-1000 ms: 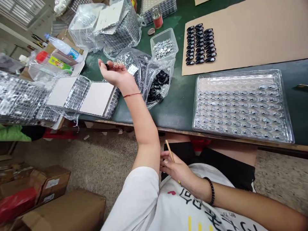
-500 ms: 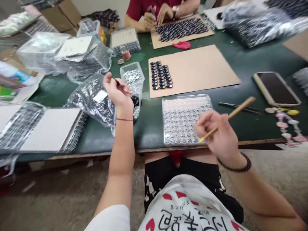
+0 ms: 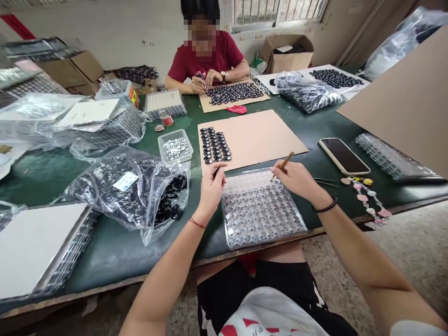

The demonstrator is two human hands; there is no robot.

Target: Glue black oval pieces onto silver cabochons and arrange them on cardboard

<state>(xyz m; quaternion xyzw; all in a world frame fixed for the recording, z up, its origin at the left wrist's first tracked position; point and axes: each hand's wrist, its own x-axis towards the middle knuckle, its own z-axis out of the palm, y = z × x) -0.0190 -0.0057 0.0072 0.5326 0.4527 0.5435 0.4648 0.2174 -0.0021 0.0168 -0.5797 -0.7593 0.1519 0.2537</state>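
My left hand point(image 3: 212, 184) hovers at the far left corner of a clear plastic tray point(image 3: 262, 212) of small round parts, fingers pinched on a small dark piece. My right hand point(image 3: 293, 176) is at the tray's far right corner and grips a thin wooden stick point(image 3: 284, 163). Just beyond lies a brown cardboard sheet point(image 3: 259, 136) with rows of black oval pieces point(image 3: 214, 145). A clear bag of black pieces point(image 3: 140, 191) lies left of my left hand.
A small clear tub of silver parts point(image 3: 174, 147) stands behind the bag. A phone point(image 3: 343, 156) and a charm strap point(image 3: 369, 196) lie to the right. Across the green table point(image 3: 105, 247) a person in a red shirt point(image 3: 210, 58) works over another card. Wrapped tray stacks point(image 3: 98, 121) fill the left.
The view swung up from the floor and left side to the table. My left hand came from the bag to the tray; my right hand rose from my lap with the stick.
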